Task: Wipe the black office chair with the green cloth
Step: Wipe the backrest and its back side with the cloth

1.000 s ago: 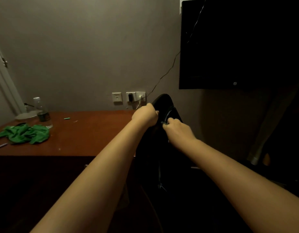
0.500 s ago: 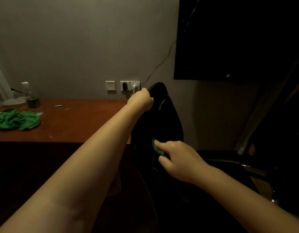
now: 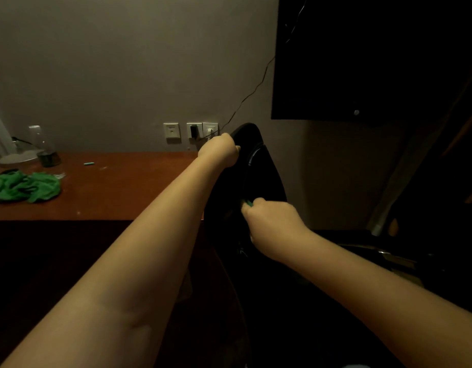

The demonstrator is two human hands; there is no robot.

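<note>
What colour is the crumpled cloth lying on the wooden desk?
Green, seen in the head view: the crumpled cloth lies on the brown wooden desk.

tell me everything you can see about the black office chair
The black office chair shows mostly its backrest, upright, with a narrow rounded top that widens downward and a faint curved seam catching light. The surface looks smooth and dark; the dim room hides the seat and base. It stands at the right end of the wooden desk, in front of the wall. The left hand grips its top edge, and the right hand holds a green cloth against the backrest lower down.
</note>
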